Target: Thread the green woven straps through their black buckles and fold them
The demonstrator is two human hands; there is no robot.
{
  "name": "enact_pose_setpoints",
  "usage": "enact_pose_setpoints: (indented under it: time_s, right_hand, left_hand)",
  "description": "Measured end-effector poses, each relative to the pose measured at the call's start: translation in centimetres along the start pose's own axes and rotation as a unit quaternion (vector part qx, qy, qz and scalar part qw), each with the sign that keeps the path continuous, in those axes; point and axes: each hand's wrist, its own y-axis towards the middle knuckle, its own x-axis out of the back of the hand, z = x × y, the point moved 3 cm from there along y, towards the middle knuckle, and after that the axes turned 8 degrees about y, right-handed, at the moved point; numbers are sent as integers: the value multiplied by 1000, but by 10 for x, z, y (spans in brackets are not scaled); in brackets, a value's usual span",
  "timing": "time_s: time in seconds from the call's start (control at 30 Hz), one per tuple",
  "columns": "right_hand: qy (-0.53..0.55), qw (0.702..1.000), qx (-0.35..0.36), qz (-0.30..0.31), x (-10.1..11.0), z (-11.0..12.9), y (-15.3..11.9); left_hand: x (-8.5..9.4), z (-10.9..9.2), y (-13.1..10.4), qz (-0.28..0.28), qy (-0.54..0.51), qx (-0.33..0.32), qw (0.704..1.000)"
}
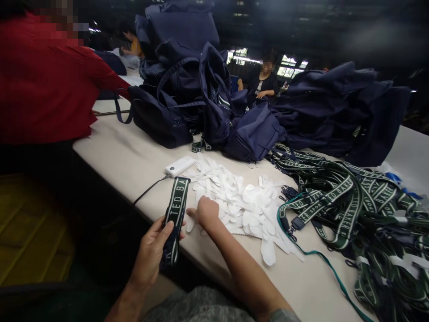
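Note:
My left hand (156,241) is closed around a folded webbing strap (177,208), dark green with white stripes and "TED BA" lettering, held upright at the table's near edge. Just to its right, my right hand (206,212) reaches down at the left side of a heap of white strips (248,201) with rounded ends. Its fingers are mostly curled, with one fingertip pointing left by a loose white strip; whatever lies between them is hidden. A small gap separates the right hand from the strap.
A white power bank (180,166) with a black cable lies behind the strap. Navy bags (254,132) are piled across the back. Many lettered straps (348,197) and a teal cord (330,268) cover the right. A person in red (43,85) stands at left; another person (259,85) works beyond.

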Motion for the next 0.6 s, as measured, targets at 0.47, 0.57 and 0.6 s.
enact_pose_setpoints:
  time_s: [0.47, 0.57, 0.6]
  right_hand:
    - [233, 971, 52, -22, -11, -12, -15]
    - [345, 935, 76, 37, -4, -7, -26]
    - [373, 922, 85, 57, -2, -6, -30]
  left_hand:
    - [9, -18, 11, 12, 37, -45, 998]
    - [8, -22, 6, 54, 48, -40, 997]
    - [6, -23, 5, 73, 53, -37, 995]
